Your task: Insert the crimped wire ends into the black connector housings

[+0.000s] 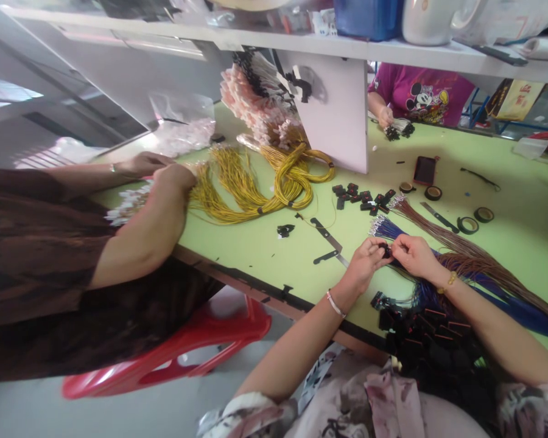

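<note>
My left hand pinches a small black connector housing between thumb and fingers, just above the green table. Right beside it, my right hand is closed with its fingertips at the connector; what they grip is too small to make out. Under and around my right hand lie a bundle of blue wires with metal ends and a bundle of brown wires. A pile of black connectors with wires sits at the table's front edge, below my forearms. More loose black connector housings lie beyond my hands.
Scissors-like blades, tape rolls, a knife and a phone lie on the table. At left a co-worker's hands handle yellow wires. Another person sits opposite. A shelf crosses above.
</note>
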A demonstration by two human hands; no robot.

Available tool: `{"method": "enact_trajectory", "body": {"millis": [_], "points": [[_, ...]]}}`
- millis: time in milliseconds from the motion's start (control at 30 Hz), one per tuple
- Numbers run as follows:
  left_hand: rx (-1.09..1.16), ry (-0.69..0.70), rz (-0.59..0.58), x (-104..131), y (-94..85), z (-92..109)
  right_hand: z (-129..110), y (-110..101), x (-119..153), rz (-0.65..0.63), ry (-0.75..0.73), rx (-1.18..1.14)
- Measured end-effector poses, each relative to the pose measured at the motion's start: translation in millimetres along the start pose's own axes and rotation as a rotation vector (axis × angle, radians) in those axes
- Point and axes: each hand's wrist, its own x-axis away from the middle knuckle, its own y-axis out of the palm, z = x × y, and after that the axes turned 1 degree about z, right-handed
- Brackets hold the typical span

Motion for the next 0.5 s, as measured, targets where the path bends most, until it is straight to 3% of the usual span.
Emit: {"method": "enact_trajectory", "body": {"millis": [267,500], "points": [[-0.087,-0.013,0.040,2.4,0.4,1.9,-8.3,-6.1,0.2,-0.084,-0.092,0.053],[-0.186,0.011,0.035,1.8,0.1,0.3,-7.3,2.6,3.8,-0.057,-0.058,0.099]]}}
